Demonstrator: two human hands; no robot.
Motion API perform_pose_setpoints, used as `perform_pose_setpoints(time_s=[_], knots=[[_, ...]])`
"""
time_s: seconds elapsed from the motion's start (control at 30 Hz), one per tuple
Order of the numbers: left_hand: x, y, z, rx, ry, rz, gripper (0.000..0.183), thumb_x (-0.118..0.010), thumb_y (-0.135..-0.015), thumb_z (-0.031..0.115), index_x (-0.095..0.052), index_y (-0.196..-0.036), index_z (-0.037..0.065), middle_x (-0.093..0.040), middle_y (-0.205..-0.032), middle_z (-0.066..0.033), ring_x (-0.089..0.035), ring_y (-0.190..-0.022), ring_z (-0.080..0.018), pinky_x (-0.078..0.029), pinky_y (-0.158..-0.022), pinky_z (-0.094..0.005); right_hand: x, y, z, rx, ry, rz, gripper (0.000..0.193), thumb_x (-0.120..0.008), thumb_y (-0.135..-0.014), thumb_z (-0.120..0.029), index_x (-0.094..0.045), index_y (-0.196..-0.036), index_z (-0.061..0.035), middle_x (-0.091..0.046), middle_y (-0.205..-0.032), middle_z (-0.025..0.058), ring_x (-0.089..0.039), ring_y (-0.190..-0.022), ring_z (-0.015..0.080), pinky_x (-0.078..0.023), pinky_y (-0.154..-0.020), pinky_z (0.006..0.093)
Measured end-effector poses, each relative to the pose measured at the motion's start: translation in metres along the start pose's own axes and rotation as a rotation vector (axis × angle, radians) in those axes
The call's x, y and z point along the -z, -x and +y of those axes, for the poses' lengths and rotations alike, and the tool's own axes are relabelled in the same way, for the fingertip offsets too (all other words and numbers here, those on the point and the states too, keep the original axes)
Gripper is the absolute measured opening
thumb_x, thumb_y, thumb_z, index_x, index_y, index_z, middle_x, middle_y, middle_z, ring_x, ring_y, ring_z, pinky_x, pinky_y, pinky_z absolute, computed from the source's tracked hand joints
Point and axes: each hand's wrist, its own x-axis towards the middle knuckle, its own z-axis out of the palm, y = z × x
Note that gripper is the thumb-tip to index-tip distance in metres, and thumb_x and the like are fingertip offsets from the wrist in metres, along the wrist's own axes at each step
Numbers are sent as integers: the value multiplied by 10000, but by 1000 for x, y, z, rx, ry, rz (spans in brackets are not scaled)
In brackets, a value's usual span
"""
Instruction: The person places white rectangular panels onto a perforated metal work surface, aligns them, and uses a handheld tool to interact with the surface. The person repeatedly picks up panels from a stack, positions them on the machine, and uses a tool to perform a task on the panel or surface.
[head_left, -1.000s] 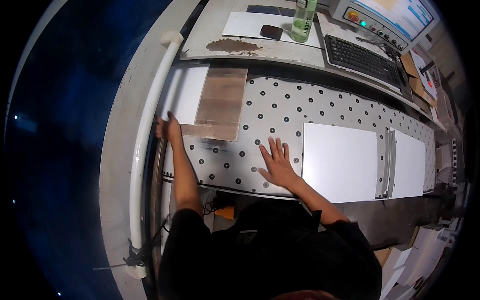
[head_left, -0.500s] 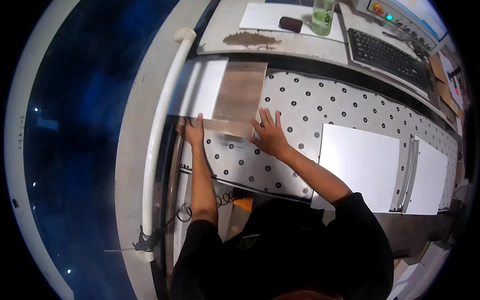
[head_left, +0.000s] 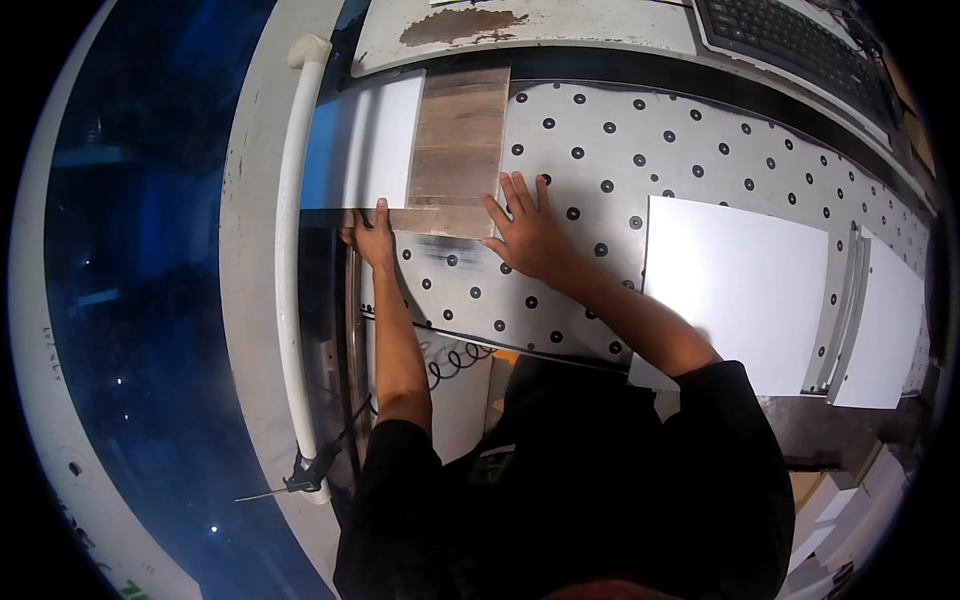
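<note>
A brown wood-grain board (head_left: 457,140) lies on the metal table dotted with black studs (head_left: 580,130), partly covered by a white panel (head_left: 388,135). My left hand (head_left: 371,240) is at their near edge, its thumb on top by the panel's corner and its fingers curled at the edge, their tips partly hidden. Beside the board's right edge, my right hand (head_left: 532,232) rests with fingers spread, the thumb side against the board's near right corner. Nothing is held in it.
Two more white panels (head_left: 735,290) (head_left: 880,325) lie to the right, a grey metal strip (head_left: 850,310) between them. A white pipe rail (head_left: 292,270) and blue-windowed machine cover (head_left: 150,300) stand at the left. A black keyboard (head_left: 800,70) is at the far right.
The view has shifted, so the table and board appear higher up and the green bottle has left the picture. Both hands keep about the same place against the board.
</note>
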Motion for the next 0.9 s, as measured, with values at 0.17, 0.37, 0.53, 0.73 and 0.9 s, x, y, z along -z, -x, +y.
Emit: perform_pose_setpoints(time_s=[0.17,0.37,0.53,0.73,0.9], knots=[[-1,0,1,-8,-26,1,1052,-677,-829,715,-426,-1499,-55,-440,-1493,-342,-226,-1477,-473,-212,-1206,-486,-2,1,0,-8,7,-7,688,-691,-886,-505,-583,-1377,-35,-428,-1490,324,-360,-1425,454,-233,-1158,662],[1,4,4,22,-40,13,1040,-665,-834,719,-425,-1509,-35,-445,-1490,-331,-255,-1441,-486,-213,-1201,-495,2,1,-1,4,-17,-13,686,-708,-878,-485,-570,-1376,-33,-413,-1490,321,-340,-1429,456,-237,-1154,663],[1,5,9,6,-16,19,1035,-667,-831,719,-424,-1516,-18,-411,-1506,-339,-269,-1417,-480,-208,-1194,-514,0,0,-1,-5,-9,-30,698,-708,-879,-485,-543,-1388,-37,-403,-1489,318,-323,-1433,453,-233,-1154,665],[7,10,13,33,-20,-7,1053,-660,-825,730,-407,-1525,-15,-405,-1510,-346,-253,-1441,-486,-197,-1201,-514,-6,3,-3,7,29,-37,696,-674,-897,-507,-533,-1399,-46,-375,-1515,306,-309,-1445,448,-200,-1166,663],[5,5,12,73,0,-43,1082,-641,-820,754,-394,-1528,-25,-415,-1502,-353,-312,-1439,-486,-254,-1190,-483,-5,3,-5,-6,48,-53,683,-654,-914,-508,-530,-1409,-52,-384,-1517,295,-311,-1458,435,-194,-1175,656]])
